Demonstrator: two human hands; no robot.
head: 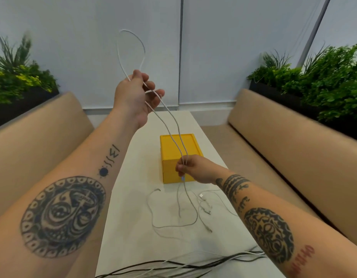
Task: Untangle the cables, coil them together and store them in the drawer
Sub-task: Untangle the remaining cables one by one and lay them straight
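My left hand [135, 95] is raised high and holds a white cable [169, 125] between its fingers, with a loop of that cable [131, 49] standing above the hand. Two strands run down to my right hand [191, 167], which pinches them just in front of the yellow drawer box [177, 145]. Below that hand the strands hang to the white table [137, 227]. More white cables [203, 205] lie loose and crossed on the table, with plugs at their ends. The box's drawers look closed.
Dark and white cables [183, 265] cross the table's near edge. Tan bench seats [284, 137] flank the narrow table on both sides, with planters of green plants [324, 77] behind them. A pale wall stands at the far end.
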